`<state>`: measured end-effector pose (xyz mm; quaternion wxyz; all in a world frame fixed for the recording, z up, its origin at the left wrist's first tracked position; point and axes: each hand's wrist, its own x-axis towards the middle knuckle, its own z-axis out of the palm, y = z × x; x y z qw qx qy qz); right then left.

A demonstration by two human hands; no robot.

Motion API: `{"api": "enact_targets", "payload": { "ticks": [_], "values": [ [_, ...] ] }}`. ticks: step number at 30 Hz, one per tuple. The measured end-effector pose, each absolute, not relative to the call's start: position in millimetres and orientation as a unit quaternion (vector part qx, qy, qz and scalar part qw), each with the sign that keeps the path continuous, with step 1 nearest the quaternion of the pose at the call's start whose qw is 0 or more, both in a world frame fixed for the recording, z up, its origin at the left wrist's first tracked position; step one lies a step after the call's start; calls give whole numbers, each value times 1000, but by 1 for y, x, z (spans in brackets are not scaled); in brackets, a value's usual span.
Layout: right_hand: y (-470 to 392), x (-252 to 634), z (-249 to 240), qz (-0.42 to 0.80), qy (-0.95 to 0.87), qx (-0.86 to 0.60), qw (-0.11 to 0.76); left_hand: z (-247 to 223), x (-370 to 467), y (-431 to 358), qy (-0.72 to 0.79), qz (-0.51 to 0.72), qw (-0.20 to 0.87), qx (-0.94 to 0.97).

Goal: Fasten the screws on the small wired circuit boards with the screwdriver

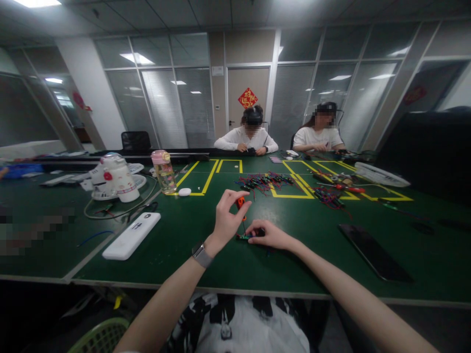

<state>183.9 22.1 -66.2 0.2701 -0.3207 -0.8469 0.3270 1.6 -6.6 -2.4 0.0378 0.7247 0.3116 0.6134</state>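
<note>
My left hand [230,213] is curled around the orange-and-black handle of a screwdriver [241,202], with thumb and forefinger on either side of it. The screwdriver stands nearly upright, its thin shaft pointing down at a small green circuit board [243,237] on the table. Close to the tip, my right hand [270,234] rests low on the tabletop, its fingers closed at the board's right end. Dark wires show beneath that hand, partly hidden. Whether the tip touches a screw is too small to tell.
Beyond my hands lies a heap of wired boards [268,181], with a second bundle [329,196] to the right. A black phone [373,250] lies right, a white power bank [132,235] left. Bottles [164,171] stand back left. Two people sit opposite.
</note>
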Motion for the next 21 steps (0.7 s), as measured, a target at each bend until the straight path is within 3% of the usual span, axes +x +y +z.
{"api": "enact_targets", "payload": {
  "ticks": [7,15,21],
  "values": [
    [23,184,-66,327,-849,-317,269,-3,2,-8,286,600,96,741],
    [23,184,-67,334,-844,-318,272,-2,2,-8,301,615,25,729],
    [24,185,-69,333,-846,-317,270,-1,3,-10,271,588,62,759]
  ]
}}
